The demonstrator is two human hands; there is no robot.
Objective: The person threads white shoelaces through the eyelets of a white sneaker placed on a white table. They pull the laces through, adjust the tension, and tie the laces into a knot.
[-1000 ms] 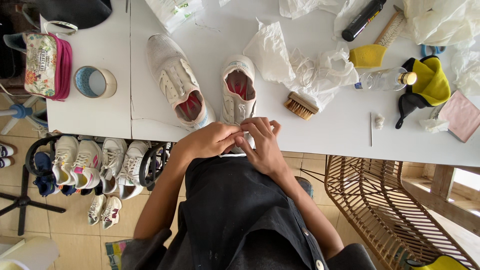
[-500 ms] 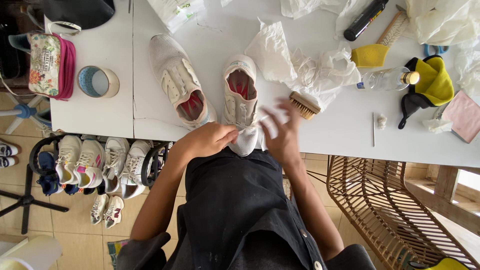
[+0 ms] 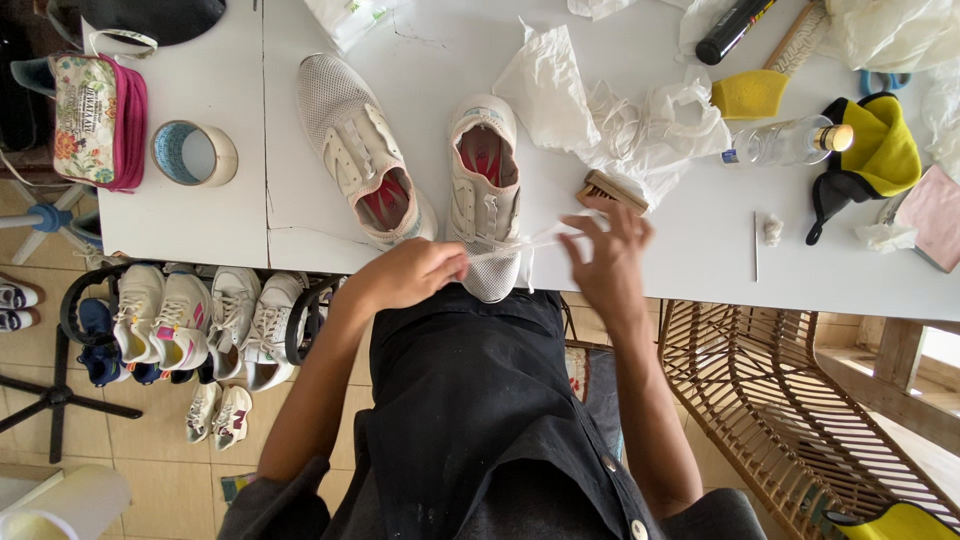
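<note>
White shoe lies at the white table's near edge, its lace pinched between left hand and right hand. Left: tape roll (shoe rack below on tiled floor). Right: wicker chair.

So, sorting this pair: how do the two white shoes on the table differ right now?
The left shoe lies angled and untouched; the right shoe lies straight, its toe over the table edge. The right shoe's lace is stretched between left hand and right hand. Both have red insoles.
</note>
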